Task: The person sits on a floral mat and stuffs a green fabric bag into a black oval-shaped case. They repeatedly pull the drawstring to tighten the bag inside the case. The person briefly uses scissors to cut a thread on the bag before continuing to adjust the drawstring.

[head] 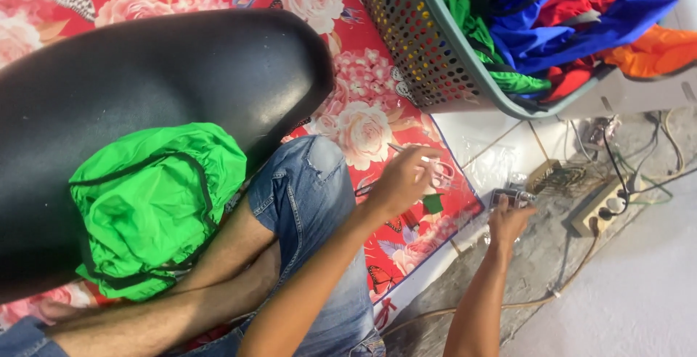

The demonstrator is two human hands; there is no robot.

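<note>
While the left hand [401, 180] pinches a small pair of pinkish scissors [438, 171] with a scrap of green cloth [433, 203] just under it, the right hand [508, 220], at its four o'clock, curls its fingers on a small dark object [510, 196] on the floor. A perforated basket [421, 45] of coloured fabric sits at twelve o'clock; a green garment [152, 204] lies at nine o'clock.

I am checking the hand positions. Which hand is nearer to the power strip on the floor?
Right. The right hand reaches close beside the power strip; the left hand, holding scissors, is farther away over the floral mat.
</note>
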